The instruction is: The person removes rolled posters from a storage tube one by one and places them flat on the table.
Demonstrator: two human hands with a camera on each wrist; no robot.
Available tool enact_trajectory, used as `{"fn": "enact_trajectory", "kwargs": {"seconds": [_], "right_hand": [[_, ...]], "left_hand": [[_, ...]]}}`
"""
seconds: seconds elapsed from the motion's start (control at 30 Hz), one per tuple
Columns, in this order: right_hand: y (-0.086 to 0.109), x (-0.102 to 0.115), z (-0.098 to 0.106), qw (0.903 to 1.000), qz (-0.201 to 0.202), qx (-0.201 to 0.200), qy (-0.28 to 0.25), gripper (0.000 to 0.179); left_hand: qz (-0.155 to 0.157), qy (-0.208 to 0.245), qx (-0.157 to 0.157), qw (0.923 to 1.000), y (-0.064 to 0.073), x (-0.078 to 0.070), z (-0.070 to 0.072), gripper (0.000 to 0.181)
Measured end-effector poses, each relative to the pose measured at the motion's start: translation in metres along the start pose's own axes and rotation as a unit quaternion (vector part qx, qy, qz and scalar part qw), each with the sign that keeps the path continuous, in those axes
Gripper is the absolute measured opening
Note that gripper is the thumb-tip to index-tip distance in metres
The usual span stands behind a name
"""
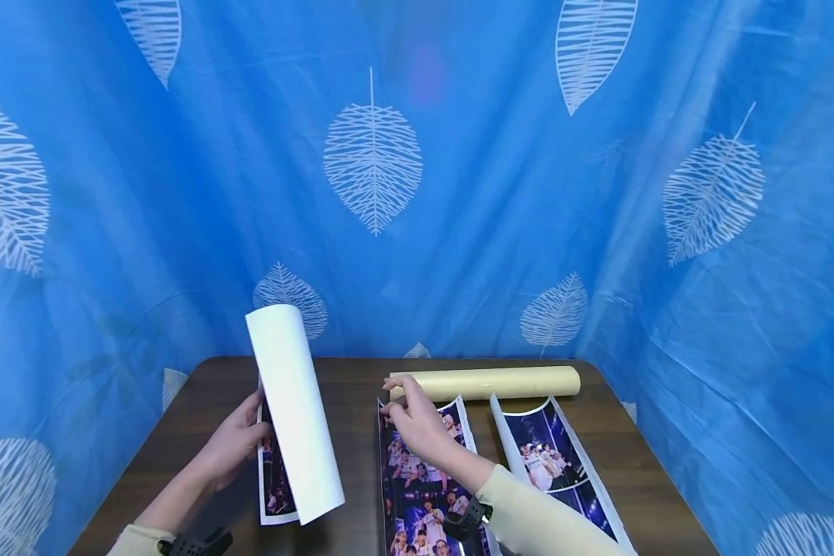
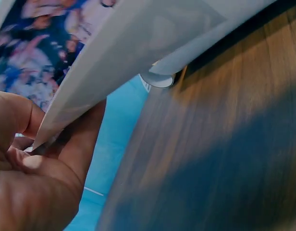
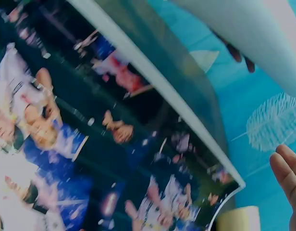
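Observation:
My left hand (image 1: 231,446) pinches the left edge of a poster (image 1: 297,417), raised above the table. The poster curls over on itself, so mostly its white back shows, with a strip of dark printed photo along the left. In the left wrist view, thumb and fingers grip the poster's edge (image 2: 85,89) from both sides. My right hand (image 1: 417,423) hovers over the top of a second poster (image 1: 417,502), fingers loosely extended and holding nothing. This one lies picture side up, its top corners curling. In the right wrist view, my right fingertips (image 3: 285,173) are apart from the poster (image 3: 100,120).
A pale yellow paper roll (image 1: 489,382) lies across the back of the brown wooden table (image 1: 350,386). To the right, a third poster (image 1: 545,452) lies with its left edge curled up. A blue curtain with white leaf prints (image 1: 373,162) surrounds the table.

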State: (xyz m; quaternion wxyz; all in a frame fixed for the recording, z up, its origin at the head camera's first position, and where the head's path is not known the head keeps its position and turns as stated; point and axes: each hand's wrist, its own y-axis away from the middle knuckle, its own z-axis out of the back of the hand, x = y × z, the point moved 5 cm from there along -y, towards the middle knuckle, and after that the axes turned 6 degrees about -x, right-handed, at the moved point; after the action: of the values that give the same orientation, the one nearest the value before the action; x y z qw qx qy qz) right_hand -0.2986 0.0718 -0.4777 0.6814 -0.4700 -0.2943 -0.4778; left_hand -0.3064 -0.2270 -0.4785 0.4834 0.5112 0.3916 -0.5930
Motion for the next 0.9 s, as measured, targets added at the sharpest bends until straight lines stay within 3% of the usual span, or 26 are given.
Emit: {"fn": "enact_trajectory", "kwargs": {"seconds": [0.07, 0.13, 0.3, 0.4, 0.63, 0.77, 0.83, 0.9], "right_hand": [[0.0, 0.008, -0.001, 0.9999, 0.012, 0.0, -0.005, 0.03], [0.0, 0.018, -0.005, 0.9994, 0.033, 0.013, 0.003, 0.038], [0.006, 0.037, -0.025, 0.994, 0.069, 0.077, 0.036, 0.06], [0.007, 0.042, -0.036, 0.9915, 0.069, 0.092, 0.061, 0.071], [0.002, 0.037, -0.042, 0.9857, 0.057, 0.073, 0.141, 0.076], [-0.001, 0.026, -0.041, 0.9914, 0.014, 0.086, 0.098, 0.076], [-0.002, 0.021, -0.04, 0.9942, -0.023, 0.101, 0.029, 0.08], [-0.001, 0.017, -0.039, 0.9911, -0.06, 0.109, -0.045, 0.087]], "left_hand": [[-0.008, -0.033, -0.008, 0.9994, 0.001, -0.004, 0.0, 0.061], [-0.013, -0.067, -0.012, 0.9976, 0.002, -0.008, -0.002, 0.06], [-0.015, -0.119, -0.012, 0.9927, 0.005, -0.019, -0.006, 0.08], [-0.007, -0.119, -0.009, 0.9929, 0.005, -0.022, -0.008, 0.082], [-0.01, -0.095, -0.001, 0.9954, 0.01, -0.022, -0.003, 0.082], [-0.004, -0.064, 0.013, 0.9979, 0.013, -0.015, 0.005, 0.081], [-0.002, -0.04, 0.024, 0.9989, 0.014, -0.01, 0.01, 0.082], [0.004, -0.016, 0.037, 0.9992, 0.015, -0.003, 0.015, 0.084]]}}
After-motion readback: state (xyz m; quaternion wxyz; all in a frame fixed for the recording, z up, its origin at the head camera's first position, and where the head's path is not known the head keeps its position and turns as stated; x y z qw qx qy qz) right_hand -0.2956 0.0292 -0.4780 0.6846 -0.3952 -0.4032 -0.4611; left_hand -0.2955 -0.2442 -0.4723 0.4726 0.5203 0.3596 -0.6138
